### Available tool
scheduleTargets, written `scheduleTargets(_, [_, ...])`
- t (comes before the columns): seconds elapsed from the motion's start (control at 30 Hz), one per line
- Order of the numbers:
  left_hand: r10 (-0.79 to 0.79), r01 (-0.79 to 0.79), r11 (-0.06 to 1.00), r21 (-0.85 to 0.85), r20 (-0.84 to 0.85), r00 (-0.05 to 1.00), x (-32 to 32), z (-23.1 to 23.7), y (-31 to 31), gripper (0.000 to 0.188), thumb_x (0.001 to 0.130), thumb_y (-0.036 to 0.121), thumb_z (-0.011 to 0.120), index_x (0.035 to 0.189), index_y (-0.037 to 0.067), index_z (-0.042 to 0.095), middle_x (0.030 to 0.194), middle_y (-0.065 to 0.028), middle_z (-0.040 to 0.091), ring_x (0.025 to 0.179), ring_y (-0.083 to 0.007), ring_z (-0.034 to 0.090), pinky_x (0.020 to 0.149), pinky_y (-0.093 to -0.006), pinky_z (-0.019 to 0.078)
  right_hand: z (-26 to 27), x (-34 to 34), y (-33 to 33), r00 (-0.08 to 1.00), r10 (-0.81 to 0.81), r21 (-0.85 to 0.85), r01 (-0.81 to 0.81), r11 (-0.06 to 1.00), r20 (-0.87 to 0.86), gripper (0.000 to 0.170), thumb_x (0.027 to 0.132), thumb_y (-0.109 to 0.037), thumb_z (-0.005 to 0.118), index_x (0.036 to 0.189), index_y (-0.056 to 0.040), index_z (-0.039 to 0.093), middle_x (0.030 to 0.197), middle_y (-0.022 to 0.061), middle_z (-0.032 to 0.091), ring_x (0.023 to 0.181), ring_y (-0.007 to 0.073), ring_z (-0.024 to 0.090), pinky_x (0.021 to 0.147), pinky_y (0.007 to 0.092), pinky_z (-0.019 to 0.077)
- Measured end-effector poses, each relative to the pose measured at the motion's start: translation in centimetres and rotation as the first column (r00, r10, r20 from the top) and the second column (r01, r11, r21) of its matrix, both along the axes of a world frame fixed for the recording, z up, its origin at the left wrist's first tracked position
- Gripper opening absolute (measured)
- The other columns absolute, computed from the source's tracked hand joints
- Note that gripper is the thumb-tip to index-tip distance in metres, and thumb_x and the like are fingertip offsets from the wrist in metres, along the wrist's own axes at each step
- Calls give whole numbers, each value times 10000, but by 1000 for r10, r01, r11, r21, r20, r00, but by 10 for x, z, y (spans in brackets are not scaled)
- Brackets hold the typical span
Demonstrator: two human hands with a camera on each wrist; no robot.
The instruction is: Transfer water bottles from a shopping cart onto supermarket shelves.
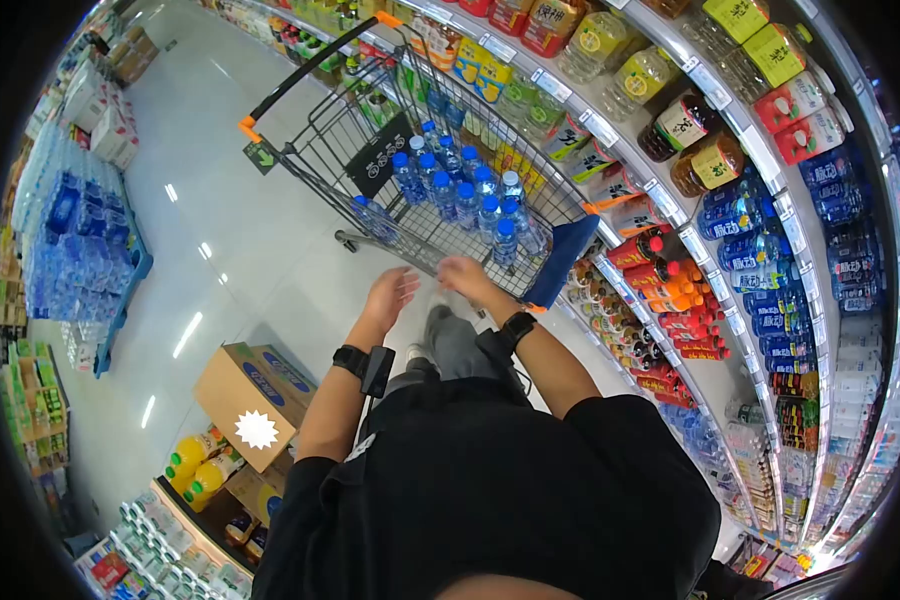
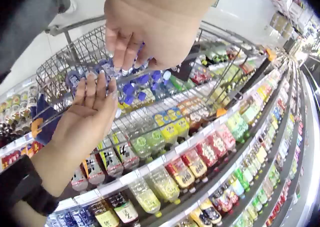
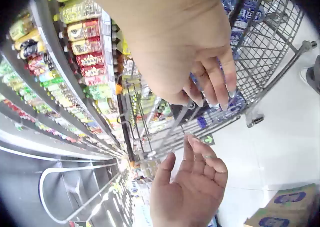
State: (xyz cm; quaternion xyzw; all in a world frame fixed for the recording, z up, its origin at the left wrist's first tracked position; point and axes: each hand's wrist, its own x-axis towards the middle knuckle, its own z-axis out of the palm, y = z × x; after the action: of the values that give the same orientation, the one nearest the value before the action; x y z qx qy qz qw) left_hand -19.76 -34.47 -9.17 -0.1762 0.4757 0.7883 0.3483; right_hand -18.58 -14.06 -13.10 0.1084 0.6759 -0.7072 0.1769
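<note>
Both hands hold nothing and hover in front of a wire shopping cart [image 1: 568, 258], palms facing each other with a gap between. The left hand [image 1: 390, 296] has its fingers loosely extended, and the right hand [image 1: 464, 279] is slightly farther forward. Inside the cart, several blue-capped water bottles [image 1: 442, 190] stand upright near its front end, and another bottle [image 1: 363, 207] is by the near side wall. From the left wrist, the right hand [image 2: 86, 118] shows its palm; from the right wrist, the left hand [image 3: 191, 189] does, with relaxed fingers.
Shelves of drinks [image 1: 730, 240] run along the right side, close to the cart. A cardboard box [image 1: 255, 400] stands at the lower left near yellow juice bottles [image 1: 205, 470]. Wrapped water packs [image 1: 80, 220] sit on a blue pallet [image 1: 130, 290] across the pale floor.
</note>
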Motion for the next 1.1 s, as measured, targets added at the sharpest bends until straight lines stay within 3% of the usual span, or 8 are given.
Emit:
scheduleTargets(0.2, [-133,143,978,154,-71,989,-73,18,46,353,844,247,493,1130,41,485,1050,-94,572,915,-186,556,781,-299,437,18,-55,51,933,-305,25,306,952,189,255,833,-196,557,1019,-23,541,728,114,610,578,184,611,517,280,495])
scheduleTargets(0.6, [-441,461,873,-160,149,885,-212,-77,135,408,833,248,513,1215,120,448,1065,-77,557,990,-205,524,882,-355,391,-66,-172,88,771,-373,-119,496,860,516,613,840,-217,544,1355,-235,211,802,129,567,635,221,581,586,387,500])
scheduleTargets(0.67, [-633,599,773,-208,-206,746,-216,-121,129,396,857,237,497,1229,119,429,1100,-73,538,1012,-218,513,912,-368,378,-89,-169,91,803,-392,-187,513,837,448,658,824,-153,551,1371,-216,190,726,123,547,598,226,575,542,373,491])
scheduleTargets(0.73, [-668,669,740,-61,-174,723,-232,-135,135,399,878,221,480,1253,116,394,1150,-72,507,1053,-231,490,938,-381,366,-113,-168,92,833,-367,-115,447,887,414,657,818,-126,556,1365,-204,200,637,110,521,546,217,559,496,357,483])
scheduleTargets(0.87, [-602,566,792,230,136,787,-259,-130,152,343,864,212,489,1163,45,463,1122,-96,523,1035,-257,511,903,-408,415,-138,-184,74,851,-368,-671,522,526,374,351,884,-193,440,1201,-95,325,809,198,615,654,302,628,543,442,498])
scheduleTargets(0.9, [-596,549,800,243,218,773,-265,-134,157,334,860,209,491,1140,27,480,1115,-102,527,1030,-264,517,894,-415,427,-124,-181,82,842,-405,-338,520,784,357,408,867,-224,465,1225,-104,312,835,190,612,691,305,643,559,458,502])
scheduleTargets(0.97, [-515,497,850,172,463,722,-273,-158,164,342,872,224,477,1162,46,442,1101,-101,530,1031,-251,519,887,-402,431,-76,-188,88,786,-374,-262,543,798,492,462,851,-266,486,1252,-130,300,859,157,605,687,276,636,558,438,509])
scheduleTargets(1.1, [-647,669,742,44,311,696,-272,-184,159,424,867,254,489,1259,188,341,1065,-81,535,1030,-216,509,905,-394,371,-57,-199,91,716,-470,-67,581,811,515,379,878,-356,451,1188,-139,427,882,86,618,617,167,628,515,309,496])
